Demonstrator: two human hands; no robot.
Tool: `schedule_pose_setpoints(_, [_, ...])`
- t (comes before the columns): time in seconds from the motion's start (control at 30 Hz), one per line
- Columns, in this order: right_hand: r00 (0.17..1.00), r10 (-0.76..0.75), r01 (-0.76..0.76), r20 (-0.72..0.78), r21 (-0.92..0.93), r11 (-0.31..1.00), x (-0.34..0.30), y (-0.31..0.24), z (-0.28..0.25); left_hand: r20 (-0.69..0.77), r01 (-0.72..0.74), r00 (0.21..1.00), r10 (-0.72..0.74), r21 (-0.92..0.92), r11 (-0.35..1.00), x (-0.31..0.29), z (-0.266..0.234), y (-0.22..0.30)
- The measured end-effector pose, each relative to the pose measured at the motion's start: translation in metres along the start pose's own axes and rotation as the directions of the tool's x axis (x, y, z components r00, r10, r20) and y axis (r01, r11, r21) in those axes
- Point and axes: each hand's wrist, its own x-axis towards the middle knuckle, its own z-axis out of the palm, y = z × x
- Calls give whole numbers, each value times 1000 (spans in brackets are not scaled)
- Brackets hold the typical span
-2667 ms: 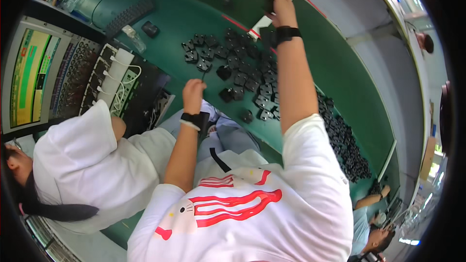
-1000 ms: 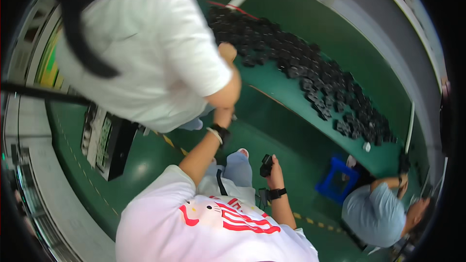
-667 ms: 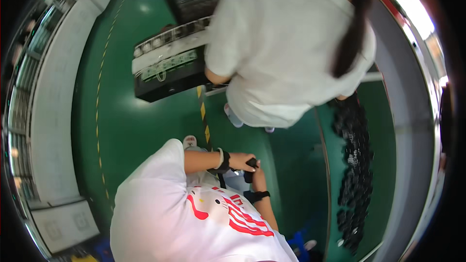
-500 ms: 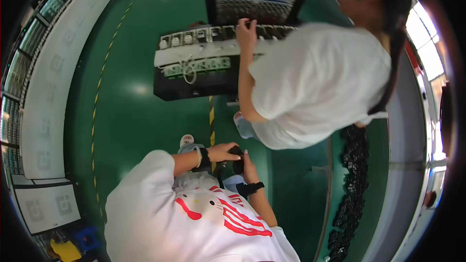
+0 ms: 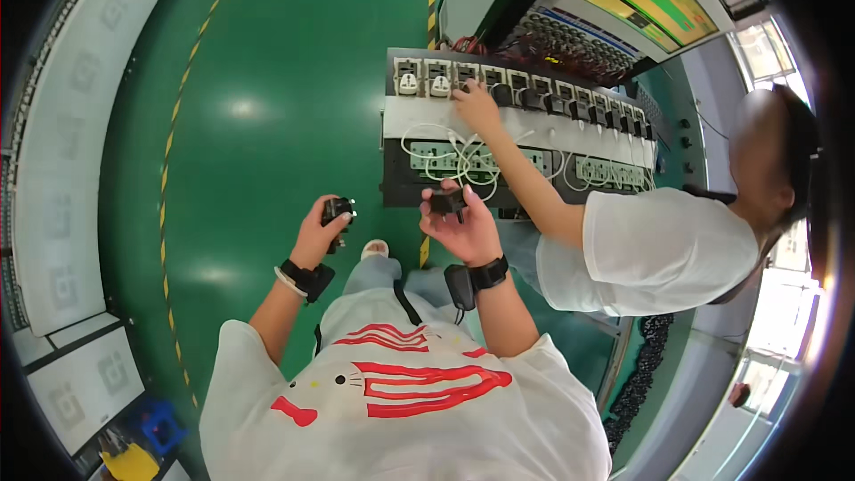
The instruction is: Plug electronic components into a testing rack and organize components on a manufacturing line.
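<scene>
Adapter (image 5: 337, 213) in left hand (image 5: 313, 233), black block (image 5: 446, 202) in upturned right hand (image 5: 469, 230)

Black block (image 5: 337, 207) partly hidden by left fingers (image 5: 335, 225), screen (image 5: 655, 4) unreadable

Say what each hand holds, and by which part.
Left hand: at least one black plug, by its body. Right hand: black block, by its sides.

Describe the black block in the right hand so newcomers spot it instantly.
Find the socket rack right of centre. Near its lower edge in view, the wearer's right hand holds the black block. Unlike the dark piece with bright pins in the left hand, it overlaps the rack in view.
</scene>
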Motion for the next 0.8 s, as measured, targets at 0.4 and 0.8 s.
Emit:
schedule_pose_setpoints(0.4, [611,-784,307,-108,-881,360,163,-47,-27,-60,74,995,-85,-159,984,42,22,2])
schedule_pose_setpoints(0.8, [769,-629,-165,112,-916,-366,205,-77,-33,-94,37,995,-46,-98,995,119,47,32])
